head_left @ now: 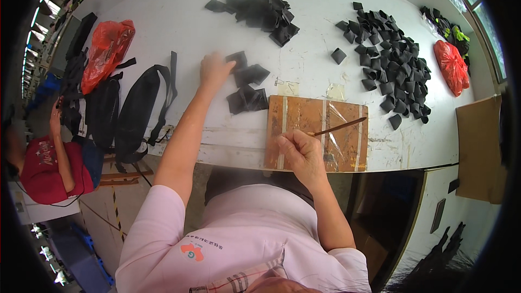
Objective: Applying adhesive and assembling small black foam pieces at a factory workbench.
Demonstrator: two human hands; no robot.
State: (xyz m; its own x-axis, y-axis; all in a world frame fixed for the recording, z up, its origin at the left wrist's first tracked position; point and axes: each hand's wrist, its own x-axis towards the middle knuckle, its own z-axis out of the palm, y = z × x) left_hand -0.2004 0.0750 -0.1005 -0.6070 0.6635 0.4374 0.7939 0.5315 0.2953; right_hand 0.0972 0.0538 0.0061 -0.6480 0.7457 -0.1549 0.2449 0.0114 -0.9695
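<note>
along the near edge of the tabletop (315,21), the head view shows the right hand (301,152) closed around a slim brown tool (343,125), its tip slanting rightward over a taped wooden board (350,152). the left hand (216,70) is at the small black pieces (251,75) left of the board; its fingertips blur beside the nearest one, so whether they pinch it i cannot tell. to do this cleanly, i'd take one piece by its edge, avoid dragging the overlapping neighbours, and keep the tool's tip turned away from the left hand.
</note>
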